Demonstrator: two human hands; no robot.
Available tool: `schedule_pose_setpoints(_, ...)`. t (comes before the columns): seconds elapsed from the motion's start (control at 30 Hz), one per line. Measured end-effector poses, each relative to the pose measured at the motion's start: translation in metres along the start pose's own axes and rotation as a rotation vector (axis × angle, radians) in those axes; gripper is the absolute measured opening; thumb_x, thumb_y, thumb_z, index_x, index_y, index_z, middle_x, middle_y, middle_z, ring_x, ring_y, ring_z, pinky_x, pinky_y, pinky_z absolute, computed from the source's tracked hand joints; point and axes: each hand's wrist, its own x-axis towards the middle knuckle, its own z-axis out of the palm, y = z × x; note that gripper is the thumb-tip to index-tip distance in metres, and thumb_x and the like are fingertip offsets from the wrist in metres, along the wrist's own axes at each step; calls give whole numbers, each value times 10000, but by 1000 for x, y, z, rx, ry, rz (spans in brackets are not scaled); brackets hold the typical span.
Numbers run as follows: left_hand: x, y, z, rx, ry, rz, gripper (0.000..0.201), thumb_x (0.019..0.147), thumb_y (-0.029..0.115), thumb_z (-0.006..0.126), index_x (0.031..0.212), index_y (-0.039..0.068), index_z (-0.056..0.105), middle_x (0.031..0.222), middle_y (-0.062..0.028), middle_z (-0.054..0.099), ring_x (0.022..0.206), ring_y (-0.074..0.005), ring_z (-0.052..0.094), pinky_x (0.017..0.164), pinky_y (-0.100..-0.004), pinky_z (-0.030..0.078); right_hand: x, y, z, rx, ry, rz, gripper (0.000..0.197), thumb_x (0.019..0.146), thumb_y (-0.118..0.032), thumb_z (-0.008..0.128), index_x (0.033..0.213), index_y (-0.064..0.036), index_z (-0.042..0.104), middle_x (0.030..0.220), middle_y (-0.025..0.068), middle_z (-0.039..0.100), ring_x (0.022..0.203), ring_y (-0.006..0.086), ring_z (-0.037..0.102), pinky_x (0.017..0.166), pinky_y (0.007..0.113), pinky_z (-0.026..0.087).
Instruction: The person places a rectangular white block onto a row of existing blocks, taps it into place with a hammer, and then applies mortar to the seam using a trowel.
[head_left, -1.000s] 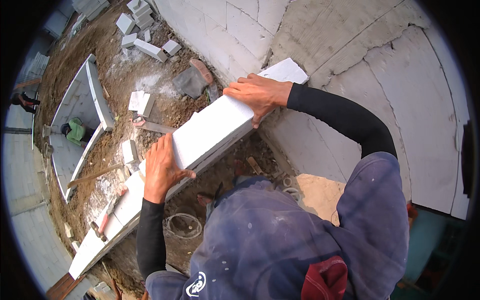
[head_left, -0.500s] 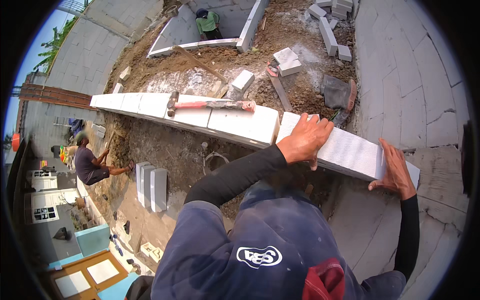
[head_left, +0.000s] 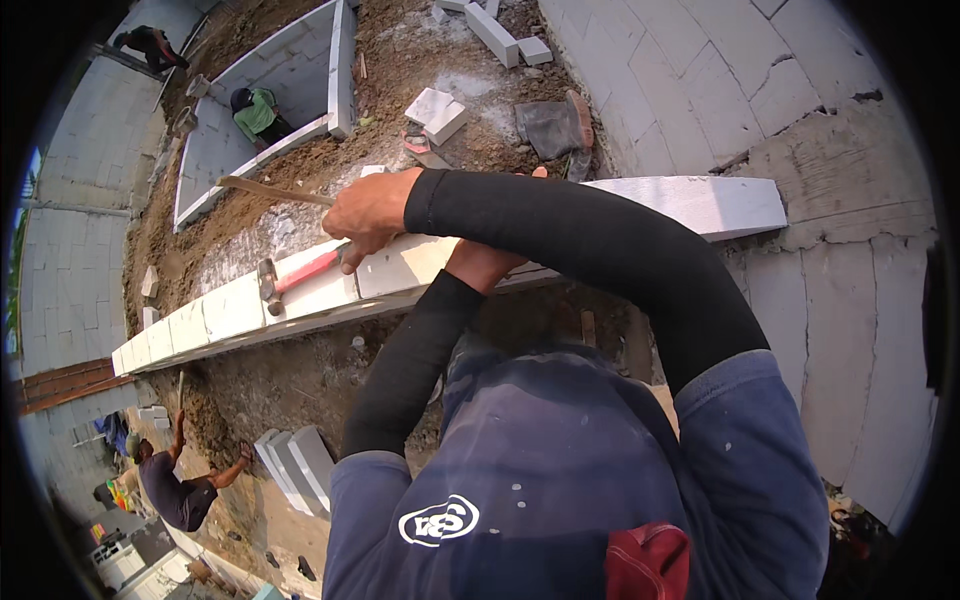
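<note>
Hammer (head_left: 306, 271) lies on top of the white block row (head_left: 228, 312), its head pointing left and its red handle running back under our right hand (head_left: 368, 215). Our fingers bend over the rear part of that handle, with the thumb hanging down beside it; whether they are closed around it we cannot tell, since the hand hides the contact. Our right arm crosses above the left one. Our left hand (head_left: 483, 266) sits low against the blocks, mostly covered by the right forearm, so we cannot tell what its fingers grasp.

Across the narrow top face, the hammer's head takes up most of the width, with the row's near edge just beside it. To the left of the head the top runs bare to the far end. On the far side, a wooden shaft (head_left: 270, 190) reaches close to our right knuckles, and soil spreads beyond it. On the near side, a strip of ground (head_left: 300, 370) opens between the row and our body, with white blocks (head_left: 298, 466) standing farther off. To our right, the end block (head_left: 700, 203) reaches toward the grey wall (head_left: 835, 185).
</note>
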Motion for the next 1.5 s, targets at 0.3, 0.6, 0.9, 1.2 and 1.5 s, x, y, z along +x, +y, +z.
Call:
schedule_pose_setpoints(0.3,-12,0,-19,269,-191,-74,563,960,347,607,1433,63,492,1183,-156,601,1142,-313,592,1051,-493,406,14,2,36,-56,282,141,253,852,-232,648,985,-17,647,860,187,716,849,364,709,727,474,563)
schedule_pose_setpoints(0.6,21,16,-44,131,-372,-123,841,798,552,752,1403,35,482,1199,-174,603,1156,-347,578,989,-480,438,-175,-77,2,310,739,468,329,957,-376,582,1062,-66,607,897,156,664,872,412,636,751,582,459)
schedule_pose_setpoints(0.9,69,15,-36,57,-654,-60,1189,669,707,794,1475,-61,376,1301,-321,592,1164,-423,630,968,-483,513,-393,-97,124,423,1319,1405,336,1055,-315,484,1044,12,558,667,234,554,606,407,574,583,492,402)
schedule_pose_setpoints(1.2,74,32,-23,195,-669,-89,1130,689,683,735,1435,-86,376,1182,-307,649,991,-418,693,851,-469,551,-490,-10,188,426,1290,1721,441,1051,-370,365,1063,32,549,980,324,633,945,552,582,815,602,450)
schedule_pose_setpoints(1.5,78,42,-17,191,-654,-111,1023,667,641,748,1341,-69,450,1078,-286,676,941,-410,695,808,-474,542,-520,-11,183,431,1244,1728,429,1042,-374,388,1060,17,563,868,275,652,834,502,619,777,568,456)
